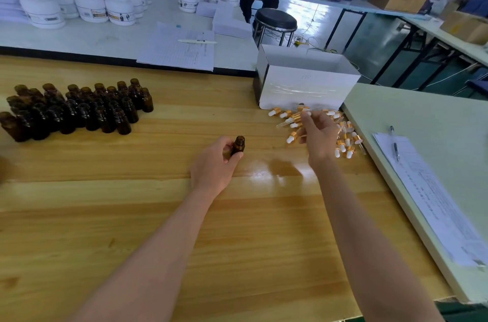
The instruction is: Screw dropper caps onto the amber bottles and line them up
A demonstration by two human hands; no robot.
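Glossy wood-grain table point(158, 216); left hand point(214, 167) curled around a small cylindrical amber glass bottle point(239, 146), uncapped, long axis near upright, mouth up, before the white cardboard box point(306, 86); right hand point(319, 138) pinches a gold-collared dropper cap point(295, 118) over the pile point(346, 142) at the box's foot, clear pipette point(283, 124) pointing left; other bottles point(79, 110) cluster well left of the box.

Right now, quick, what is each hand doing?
The left hand holds an uncapped amber bottle.
The right hand pinches a dropper cap over the loose caps.
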